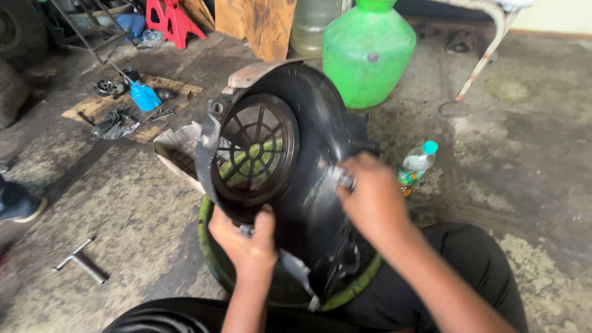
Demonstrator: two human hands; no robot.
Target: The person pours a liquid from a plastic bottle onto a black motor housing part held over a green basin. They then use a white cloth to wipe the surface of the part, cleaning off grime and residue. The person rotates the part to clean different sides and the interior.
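Observation:
A large black plastic fan cover [308, 129] with a round grilled opening stands upright over a green basin [213, 256] in front of me. My left hand [246, 240] grips the cover's lower edge below the grille. My right hand [370, 194] presses a small grey pad or brush [341, 177] against the cover's outer side. The motion blurs the pad, so its exact kind is unclear.
A small clear bottle with a teal cap [414, 166] stands right of the cover. A big green water pot [368, 52] sits behind. A metal T-wrench [80, 260] lies at left. A blue oil can [143, 95] rests on cardboard. Someone's shoe [18, 203] shows at the left edge.

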